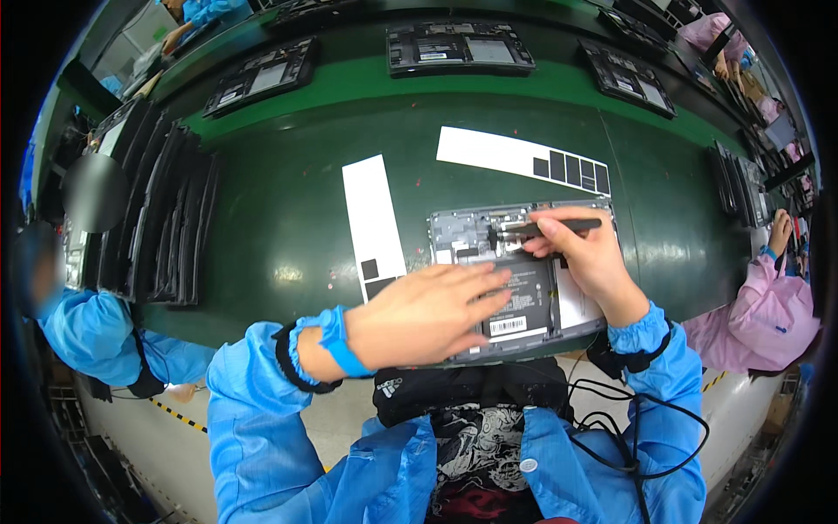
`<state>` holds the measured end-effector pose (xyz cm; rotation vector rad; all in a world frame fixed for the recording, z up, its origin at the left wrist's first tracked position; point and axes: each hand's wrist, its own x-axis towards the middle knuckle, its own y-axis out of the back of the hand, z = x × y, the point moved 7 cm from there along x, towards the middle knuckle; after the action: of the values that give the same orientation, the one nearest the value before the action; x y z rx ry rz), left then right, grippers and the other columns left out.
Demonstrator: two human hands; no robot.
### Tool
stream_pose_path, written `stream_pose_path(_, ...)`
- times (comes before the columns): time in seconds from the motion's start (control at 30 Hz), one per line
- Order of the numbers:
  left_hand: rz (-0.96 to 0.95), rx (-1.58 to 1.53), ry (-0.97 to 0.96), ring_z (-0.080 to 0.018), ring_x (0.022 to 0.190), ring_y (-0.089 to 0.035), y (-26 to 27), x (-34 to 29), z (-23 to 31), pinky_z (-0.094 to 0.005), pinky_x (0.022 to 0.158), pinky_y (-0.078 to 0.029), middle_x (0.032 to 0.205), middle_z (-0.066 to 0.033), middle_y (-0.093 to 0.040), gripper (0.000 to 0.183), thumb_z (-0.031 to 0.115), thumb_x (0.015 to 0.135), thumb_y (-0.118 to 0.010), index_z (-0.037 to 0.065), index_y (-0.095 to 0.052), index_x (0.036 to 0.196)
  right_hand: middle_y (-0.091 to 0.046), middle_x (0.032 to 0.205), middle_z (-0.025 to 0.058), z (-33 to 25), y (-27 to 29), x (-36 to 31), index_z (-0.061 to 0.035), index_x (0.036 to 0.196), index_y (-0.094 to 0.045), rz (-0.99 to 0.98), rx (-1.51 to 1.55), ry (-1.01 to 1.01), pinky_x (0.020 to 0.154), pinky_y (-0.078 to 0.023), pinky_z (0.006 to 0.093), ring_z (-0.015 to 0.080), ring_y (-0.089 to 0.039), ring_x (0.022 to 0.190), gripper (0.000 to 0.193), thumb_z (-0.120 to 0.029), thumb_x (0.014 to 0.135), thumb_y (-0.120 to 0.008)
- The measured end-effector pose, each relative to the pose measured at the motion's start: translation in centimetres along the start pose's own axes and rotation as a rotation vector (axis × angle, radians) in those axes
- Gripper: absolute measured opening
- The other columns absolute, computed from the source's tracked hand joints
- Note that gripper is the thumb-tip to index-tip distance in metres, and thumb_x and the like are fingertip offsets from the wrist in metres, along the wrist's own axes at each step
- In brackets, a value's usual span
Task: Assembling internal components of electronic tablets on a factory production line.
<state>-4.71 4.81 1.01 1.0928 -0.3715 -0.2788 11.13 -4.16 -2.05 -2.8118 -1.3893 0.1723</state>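
Observation:
An opened tablet-like electronic device [452, 229] lies on the green bench in front of me, with its circuit board and black battery [532, 306] exposed. My right hand [583, 253] pinches black tweezers [572, 226], their tips pointing left over the board in the upper part of the device. A small dark piece [496, 237] is at the tips; I cannot tell whether they grip it. My left hand [428, 313] rests over the lower left of the device with its fingers spread, holding nothing, and covers part of the casing and battery.
Two white label sheets with black stickers, one on the left [375, 210] and one behind the device [489, 150], lie on the bench [288, 218]. Dark panels [166, 210] stand stacked at left. More opened devices [458, 48] sit along the back. Co-workers are at both sides.

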Motion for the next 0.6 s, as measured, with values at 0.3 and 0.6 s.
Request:
stream_pose_path(0.3, -0.116, -0.003, 0.028, -0.0275, 0.131, -0.037, -0.54, -0.16, -0.5, -0.0385, 0.104, -0.035, 0.142, -0.0124, -0.038, 0.053, 0.028, 0.085, -0.06, 0.004, -0.046, 0.13, -0.066, 0.096, 0.0165, 0.38, 0.34, 0.52, 0.0068, 0.105, -0.064, 0.12, -0.006, -0.11, 0.077, -0.056, 0.0292, 0.024, -0.067, 0.088, 0.024, -0.011, 0.089, -0.062)
stream_pose_path(0.6, -0.125, 0.068, 0.046, -0.0281, 0.129, -0.039, -0.68, 0.2, 0.03, -0.0391, 0.103, -0.035, 0.14, -0.0132, -0.04, 0.051, 0.028, 0.086, -0.059, 0.003, -0.046, 0.129, -0.066, 0.098, 0.0165, 0.2, 0.42, 0.56, 0.0074, 0.106, -0.063, 0.126, 0.011, -0.095, 0.077, -0.056, 0.0291, 0.0235, -0.067, 0.087, 0.026, -0.011, 0.089, -0.062)
